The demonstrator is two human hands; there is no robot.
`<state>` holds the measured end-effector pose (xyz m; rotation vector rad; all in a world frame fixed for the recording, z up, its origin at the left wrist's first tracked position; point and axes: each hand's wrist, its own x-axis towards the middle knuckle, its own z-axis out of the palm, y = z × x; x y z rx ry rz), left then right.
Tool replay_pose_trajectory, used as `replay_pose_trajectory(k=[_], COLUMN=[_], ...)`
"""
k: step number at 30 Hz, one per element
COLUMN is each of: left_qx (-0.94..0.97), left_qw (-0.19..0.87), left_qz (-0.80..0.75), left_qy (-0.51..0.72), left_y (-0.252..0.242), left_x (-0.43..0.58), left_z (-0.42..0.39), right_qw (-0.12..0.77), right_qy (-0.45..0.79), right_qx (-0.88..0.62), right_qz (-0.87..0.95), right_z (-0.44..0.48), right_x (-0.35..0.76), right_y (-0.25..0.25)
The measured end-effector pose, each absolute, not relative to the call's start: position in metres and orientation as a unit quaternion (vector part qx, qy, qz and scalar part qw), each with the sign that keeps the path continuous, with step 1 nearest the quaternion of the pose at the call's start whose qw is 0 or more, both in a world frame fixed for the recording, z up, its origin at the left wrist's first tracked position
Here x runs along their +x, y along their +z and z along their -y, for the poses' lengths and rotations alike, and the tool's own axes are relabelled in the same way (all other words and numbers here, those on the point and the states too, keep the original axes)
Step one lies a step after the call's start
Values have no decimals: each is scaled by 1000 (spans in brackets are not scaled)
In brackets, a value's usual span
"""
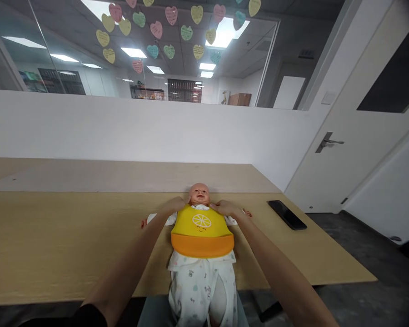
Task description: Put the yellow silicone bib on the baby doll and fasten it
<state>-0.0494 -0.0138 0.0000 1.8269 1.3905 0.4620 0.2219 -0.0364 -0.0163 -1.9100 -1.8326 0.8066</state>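
A baby doll [200,193] in white patterned clothes [191,277] lies face up, its head toward the wall and its legs over the table's near edge. On its chest is a yellow bib [187,222] with a white citrus slice and an orange catch pocket [202,245]. My left hand [179,203] is closed at the bib's upper left corner, beside the doll's neck. At the upper right corner, my right hand [225,207] pinches the bib's edge. The neck strap behind the doll is hidden.
A black phone [286,215] lies on the wooden table [71,240], right of the doll. Behind stands a white wall [139,129] with a window above, dotted with heart-shaped notes [171,15]. At the right is a white door with a metal handle [327,142].
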Motion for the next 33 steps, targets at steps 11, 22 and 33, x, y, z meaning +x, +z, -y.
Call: replay_pose_trajectory(k=[11, 22, 33], left_qx=[655, 627, 562], left_qw=[481, 507, 608], left_qz=[-515, -450, -385], left_qy=[273, 383, 408], left_y=[33, 79, 59], left_x=[-41, -68, -97], left_z=[59, 161, 344], right_qw=[239, 390, 382], right_qy=[288, 430, 489], right_qx=[-678, -503, -425], right_qz=[632, 641, 659], right_z=[59, 204, 384], right_x=[194, 183, 174], right_y=[-4, 64, 56])
